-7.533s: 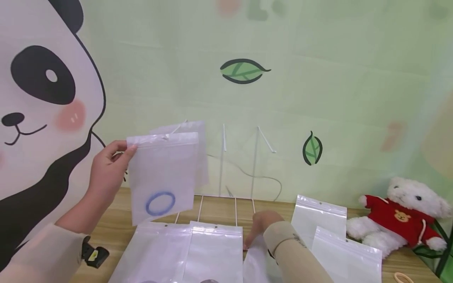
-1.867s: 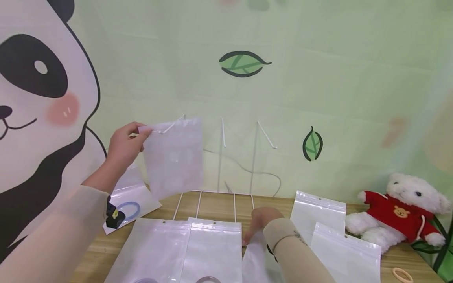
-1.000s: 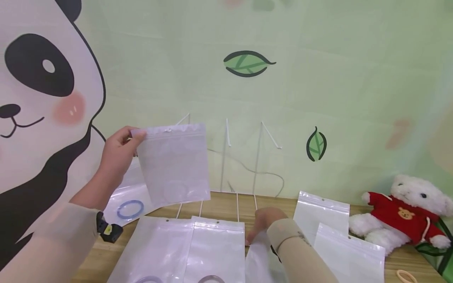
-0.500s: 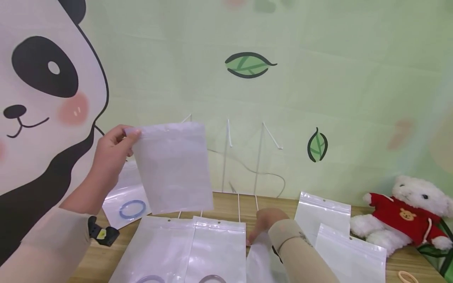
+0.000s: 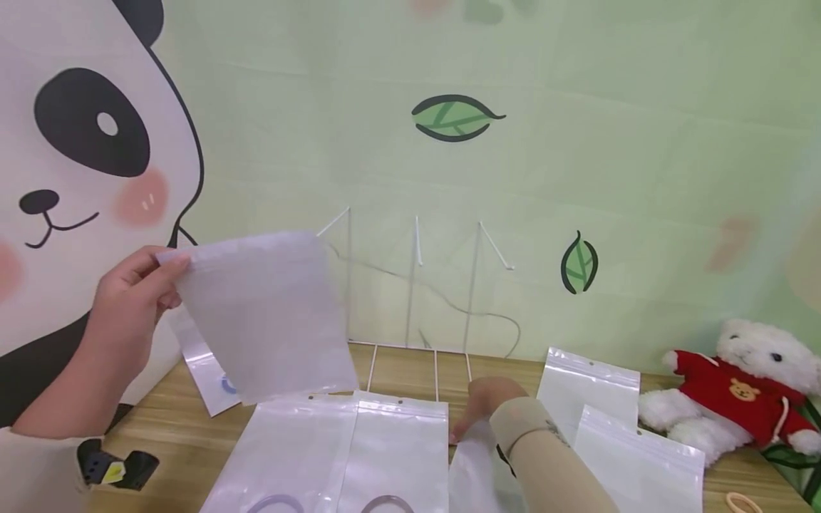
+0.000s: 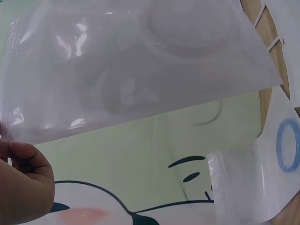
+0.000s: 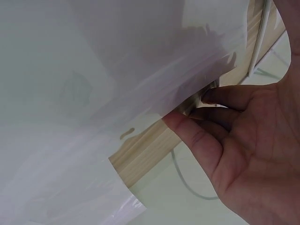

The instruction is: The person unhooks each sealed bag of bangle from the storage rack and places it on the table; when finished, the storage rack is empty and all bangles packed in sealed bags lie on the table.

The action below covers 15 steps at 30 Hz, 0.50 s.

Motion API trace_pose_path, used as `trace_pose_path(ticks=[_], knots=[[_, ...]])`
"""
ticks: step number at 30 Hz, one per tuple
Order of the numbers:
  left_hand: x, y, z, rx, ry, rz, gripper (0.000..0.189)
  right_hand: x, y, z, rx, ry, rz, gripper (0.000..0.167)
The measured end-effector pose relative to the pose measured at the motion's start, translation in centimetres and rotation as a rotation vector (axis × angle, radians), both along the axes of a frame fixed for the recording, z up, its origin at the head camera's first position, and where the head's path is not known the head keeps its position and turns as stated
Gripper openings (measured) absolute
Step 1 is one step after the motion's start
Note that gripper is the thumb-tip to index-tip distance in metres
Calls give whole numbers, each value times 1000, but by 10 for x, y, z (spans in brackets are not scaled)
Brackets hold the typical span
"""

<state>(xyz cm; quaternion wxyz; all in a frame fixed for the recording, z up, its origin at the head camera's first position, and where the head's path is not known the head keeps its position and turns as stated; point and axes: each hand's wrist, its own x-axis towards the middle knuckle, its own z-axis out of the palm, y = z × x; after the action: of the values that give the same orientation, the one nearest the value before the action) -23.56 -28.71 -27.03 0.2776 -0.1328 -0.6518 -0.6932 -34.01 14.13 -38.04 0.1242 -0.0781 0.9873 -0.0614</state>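
My left hand (image 5: 131,306) pinches the top left corner of a white zip bag (image 5: 269,320) and holds it up, tilted. In the left wrist view a faint round outline shows through that bag. Its upper right corner overlaps the left white wire hook (image 5: 333,221), whose tip is hidden behind it. My right hand (image 5: 484,406) is low at the table, beside another zip bag (image 5: 471,477). In the right wrist view, thumb and fingers pinch the edge of this bag (image 7: 117,84).
Two zip bags, one showing a purplish ring (image 5: 276,503), lie in front. A bag with a blue ring (image 6: 287,145) lies left. Two more bags (image 5: 635,456) lie right, near a white teddy bear (image 5: 737,385) and an orange ring (image 5: 742,503). Two bare hooks (image 5: 495,246) stand behind.
My left hand has laid the blue-ring bag at the left, then drawn another bag forward and left off the left hook. The right hand stays in place.
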Motion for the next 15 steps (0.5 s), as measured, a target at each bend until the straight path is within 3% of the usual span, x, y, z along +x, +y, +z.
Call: trace_pose_path(ticks=[4,8,10,13,15], knots=[[12,-19,-7,14,37,-30,11,3,-1,3,3,12,13,76],[20,-45,-18,64,103,-117,15,6,-2,5,11,22,27,73],[22,-61,-26,49,115,-120,17,6,-2,5,13,25,28,73],[23,-89,-37,11,87,-92,19,5,-2,3,10,23,22,77],[25,-107,-42,15,59,-148,24,4,-1,1,9,19,22,79]])
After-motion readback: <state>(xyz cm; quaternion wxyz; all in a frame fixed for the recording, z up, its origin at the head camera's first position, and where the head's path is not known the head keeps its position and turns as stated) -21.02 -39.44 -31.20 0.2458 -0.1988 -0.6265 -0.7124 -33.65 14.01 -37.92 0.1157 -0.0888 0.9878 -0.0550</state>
